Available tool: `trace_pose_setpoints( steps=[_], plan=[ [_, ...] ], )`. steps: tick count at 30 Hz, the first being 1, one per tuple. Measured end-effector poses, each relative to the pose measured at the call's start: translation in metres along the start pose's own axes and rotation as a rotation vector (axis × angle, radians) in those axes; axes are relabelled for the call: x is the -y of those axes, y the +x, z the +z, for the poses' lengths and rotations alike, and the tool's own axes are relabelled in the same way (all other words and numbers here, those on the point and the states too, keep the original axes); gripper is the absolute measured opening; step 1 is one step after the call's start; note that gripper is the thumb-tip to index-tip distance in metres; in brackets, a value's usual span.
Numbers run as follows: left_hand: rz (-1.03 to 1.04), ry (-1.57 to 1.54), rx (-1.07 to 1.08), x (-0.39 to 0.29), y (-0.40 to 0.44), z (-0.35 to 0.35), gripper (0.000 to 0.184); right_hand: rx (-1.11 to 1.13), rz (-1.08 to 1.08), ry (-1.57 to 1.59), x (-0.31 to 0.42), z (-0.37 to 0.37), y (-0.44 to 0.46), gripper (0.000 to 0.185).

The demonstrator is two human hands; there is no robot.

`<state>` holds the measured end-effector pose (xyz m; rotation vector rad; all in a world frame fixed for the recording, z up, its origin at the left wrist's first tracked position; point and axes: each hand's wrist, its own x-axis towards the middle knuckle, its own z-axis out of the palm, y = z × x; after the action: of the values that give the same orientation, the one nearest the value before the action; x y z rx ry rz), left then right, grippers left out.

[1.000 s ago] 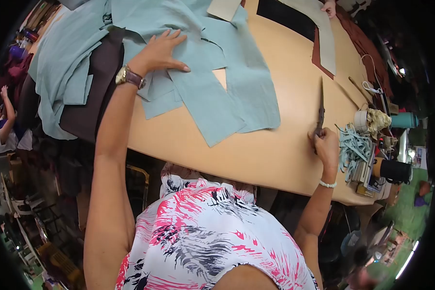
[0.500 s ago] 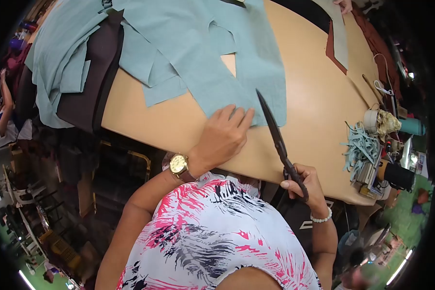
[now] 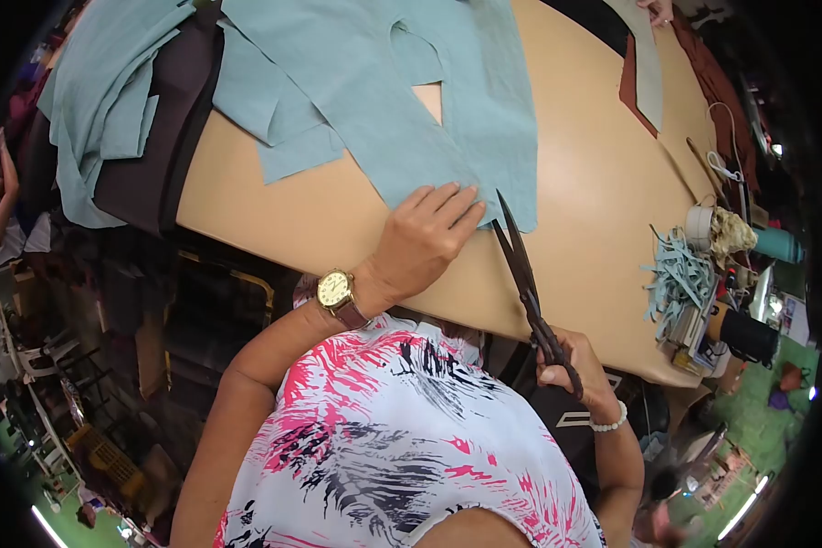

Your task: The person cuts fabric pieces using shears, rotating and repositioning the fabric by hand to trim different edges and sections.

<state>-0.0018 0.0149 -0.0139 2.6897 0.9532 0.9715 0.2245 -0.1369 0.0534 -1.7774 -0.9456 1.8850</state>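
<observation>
Light blue-green cloth pieces (image 3: 338, 110) are spread on the table in the head view. My left hand (image 3: 429, 239) lies on the near edge of the cloth, palm down with fingers stretched out, pressing it to the tabletop. In my right hand (image 3: 577, 367), the fingers are wrapped round the handles of large dark scissors (image 3: 527, 297). The scissor blades are slightly apart and point away from me, by the cloth's near corner and just right of my left fingertips. One blade tip reaches the cloth's bottom edge; whether it goes beneath is unclear.
On the tan table (image 3: 594, 183), dark folded fabric (image 3: 155, 146) lies at the left. Blue-green cloth scraps (image 3: 676, 279), a teal bottle (image 3: 778, 244) and a black cylinder (image 3: 749, 336) crowd the right edge. Another person's hand (image 3: 658, 11) touches grey cloth (image 3: 647, 73) at the far right.
The scissor blades have parted and their tips have shifted slightly down. My left hand stays on the cloth. The view has moved a little, and the cloth appears slightly higher and further left.
</observation>
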Motion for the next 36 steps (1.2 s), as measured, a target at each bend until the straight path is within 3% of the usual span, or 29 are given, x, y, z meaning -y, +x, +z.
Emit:
trace_pose_setpoints(
  steps=[13, 36],
  plan=[
    [0.018, -0.022, 0.004, -0.006, 0.002, -0.008, 0.027, -0.036, -0.056, -0.128, 0.015, 0.003, 0.013, 0.044],
    [0.027, 0.003, 0.002, -0.006, -0.001, -0.010, 0.026, -0.058, -0.054, -0.041, 0.013, 0.008, 0.019, 0.043]
  ],
)
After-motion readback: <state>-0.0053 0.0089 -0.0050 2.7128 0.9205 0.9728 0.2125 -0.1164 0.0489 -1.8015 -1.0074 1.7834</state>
